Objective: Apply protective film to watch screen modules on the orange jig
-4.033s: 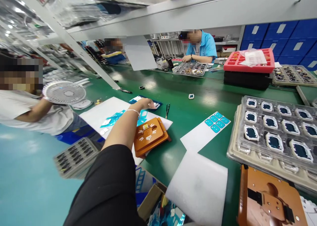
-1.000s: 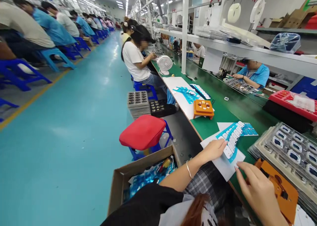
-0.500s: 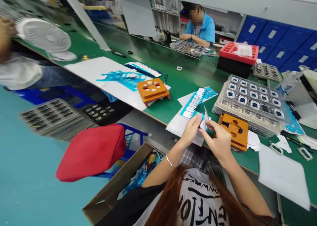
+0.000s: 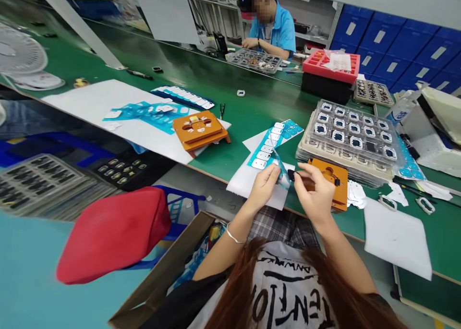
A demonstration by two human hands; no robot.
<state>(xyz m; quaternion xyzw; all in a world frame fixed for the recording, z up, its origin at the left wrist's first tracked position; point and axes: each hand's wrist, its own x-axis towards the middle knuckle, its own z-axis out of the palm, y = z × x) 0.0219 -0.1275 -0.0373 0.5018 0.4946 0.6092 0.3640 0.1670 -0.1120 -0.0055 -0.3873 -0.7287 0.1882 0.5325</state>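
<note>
Just above the near edge of a green workbench (image 4: 273,105), the person's left hand (image 4: 263,188) and right hand (image 4: 316,190) work close together in front of their chest. The left hand is closed in a pinch on a curling teal film strip (image 4: 283,174), its thumb pressed against the film. The right hand is curled, with its fingers nearly closed around a small black piece (image 4: 291,176) at the film's far end; the fingers hide most of it, so its exact form cannot be made out. The step in hand appears to be handling this strip between both pinches, directly above a white foam sheet (image 4: 248,185). Beyond the fingers, a teal backing sheet with a row of white labels (image 4: 267,149) lies on the foam and bench, its upper end just short of a clear tray of blue-centred parts (image 4: 347,137). An orange jig (image 4: 329,173) sits right beside the right hand, leaving little room on that side. On the left, open green bench runs toward a second orange jig (image 4: 200,132). Nearer the body, the bench edge drops away to a cardboard box (image 4: 162,271) on the floor side.
</note>
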